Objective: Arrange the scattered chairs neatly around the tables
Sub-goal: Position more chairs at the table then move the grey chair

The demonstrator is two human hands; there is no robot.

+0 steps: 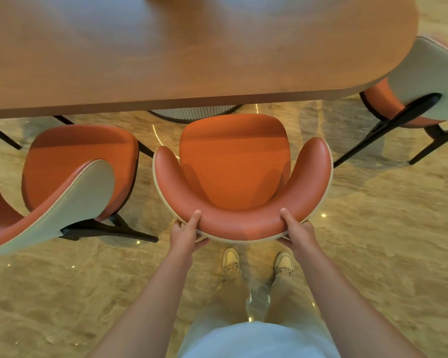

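Gripping the curved orange leather chair (pixel 233 161) by its backrest, left hand (pixel 185 235) and right hand (pixel 299 233) curled round the rim, thumbs on top. Facing the long wooden desk (pixel 166 52) (seat not yet under). Push straight, evenly, both sides.

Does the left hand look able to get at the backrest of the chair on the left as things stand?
Probably yes, once it lets go: the left hand grips the middle chair, and only open floor separates it from the left chair.

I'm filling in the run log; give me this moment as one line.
left hand: grips chair backrest | right hand: grips backrest | chair: faces table, seat not yet under it | neighbours: chairs either side
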